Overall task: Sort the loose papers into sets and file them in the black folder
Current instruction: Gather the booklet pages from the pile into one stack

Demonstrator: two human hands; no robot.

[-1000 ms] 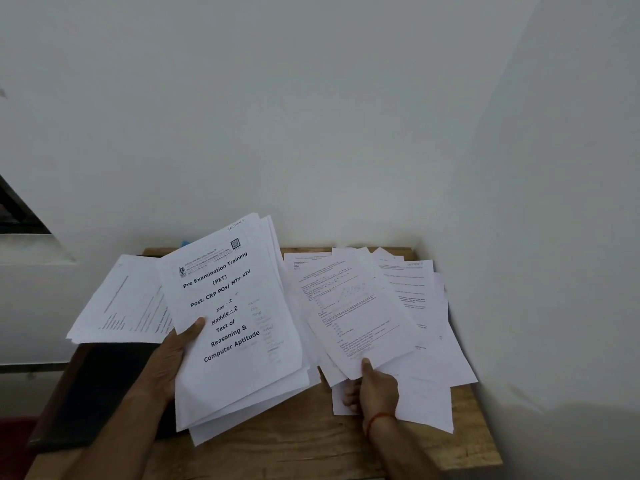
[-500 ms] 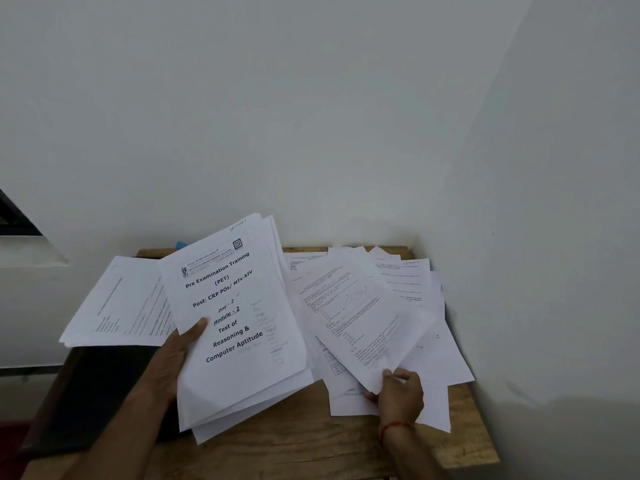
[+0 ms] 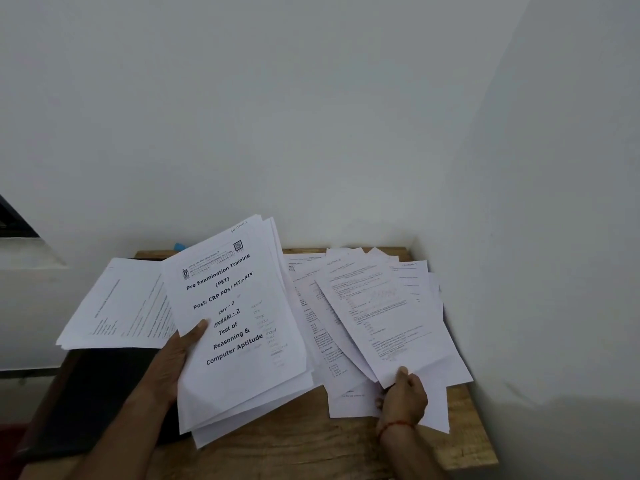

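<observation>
My left hand [image 3: 176,358] holds a thick stack of papers [image 3: 239,327] tilted up above the table, thumb on its cover page headed "Pre Examination Training". My right hand [image 3: 403,396] pinches the lower edge of a printed sheet [image 3: 384,317] lifted off the loose papers [image 3: 322,327] spread over the right half of the table. The black folder [image 3: 100,400] lies flat at the left, partly under my left arm and under another set of papers [image 3: 121,306] resting across its far end.
The small wooden table [image 3: 298,448] stands in a corner, with white walls directly behind and to the right. A small blue thing [image 3: 179,246] peeks out behind the held stack. Bare wood shows along the front edge.
My right hand slid right along the loose pile and took a printed sheet by its lower edge, raising it slightly. The left hand kept its stack nearly still.
</observation>
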